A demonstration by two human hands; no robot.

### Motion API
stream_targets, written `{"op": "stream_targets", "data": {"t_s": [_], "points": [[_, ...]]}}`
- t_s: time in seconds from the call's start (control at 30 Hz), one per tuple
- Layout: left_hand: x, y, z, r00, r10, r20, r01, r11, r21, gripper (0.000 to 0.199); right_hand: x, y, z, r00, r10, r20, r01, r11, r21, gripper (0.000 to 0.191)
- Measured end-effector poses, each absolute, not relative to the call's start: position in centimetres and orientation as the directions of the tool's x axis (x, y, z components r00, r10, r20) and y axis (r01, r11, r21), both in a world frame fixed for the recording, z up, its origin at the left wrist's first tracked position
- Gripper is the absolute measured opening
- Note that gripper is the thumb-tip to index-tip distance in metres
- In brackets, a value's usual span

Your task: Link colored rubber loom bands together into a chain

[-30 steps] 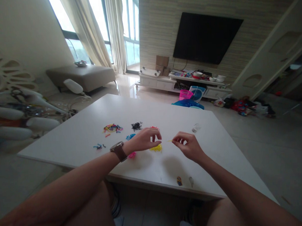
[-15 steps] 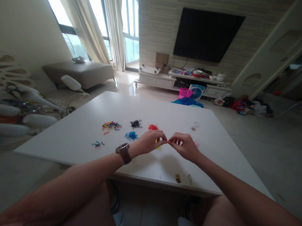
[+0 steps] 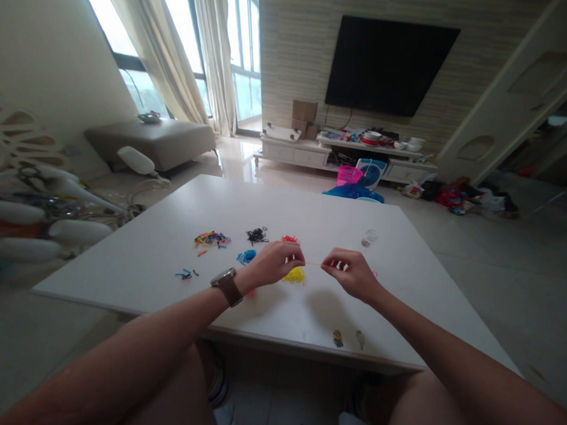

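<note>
A thin yellow rubber band (image 3: 313,264) is stretched taut between my two hands above the white table (image 3: 207,197). My left hand (image 3: 277,263), wearing a wristwatch (image 3: 226,286) at the wrist, pinches one end. My right hand (image 3: 356,275) pinches the other end with thumb and finger. Beneath my left fingers lies a yellow pile of small bands (image 3: 294,275), with a red pile (image 3: 290,239) partly hidden behind the hand. Blue bands (image 3: 246,257), black bands (image 3: 256,235) and a mixed-colour pile (image 3: 212,239) are farther left.
Near the front edge lie a small yellow-and-blue cartoon figure (image 3: 337,338) and a small pale clear piece (image 3: 360,339). A small clear container (image 3: 369,237) stands at the right. Several loose bands (image 3: 186,275) sit at the far left.
My hands were almost touching at the fingertips. They have now moved apart, the left hand leftward, and the yellow band shows stretched across the gap.
</note>
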State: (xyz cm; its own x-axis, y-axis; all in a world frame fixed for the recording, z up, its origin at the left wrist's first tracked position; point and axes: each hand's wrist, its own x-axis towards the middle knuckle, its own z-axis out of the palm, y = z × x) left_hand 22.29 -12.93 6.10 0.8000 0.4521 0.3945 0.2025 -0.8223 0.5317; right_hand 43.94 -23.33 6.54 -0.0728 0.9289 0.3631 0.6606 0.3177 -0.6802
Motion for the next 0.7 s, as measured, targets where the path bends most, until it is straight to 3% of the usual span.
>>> {"op": "stream_targets", "data": {"t_s": [0.23, 0.7], "points": [[23.2, -14.2, 6.1, 0.821, 0.427, 0.379, 0.150, -0.802, 0.579, 0.014, 42.8, -23.5, 6.3, -0.142, 0.917, 0.374, 0.658, 0.370, -0.656, 0.011], [23.5, -13.9, 6.3, 0.839, 0.410, 0.359, 0.111, -0.774, 0.623, 0.013, 43.7, -23.6, 6.2, -0.111, 0.924, 0.367, 0.664, 0.344, -0.664, 0.010]]}}
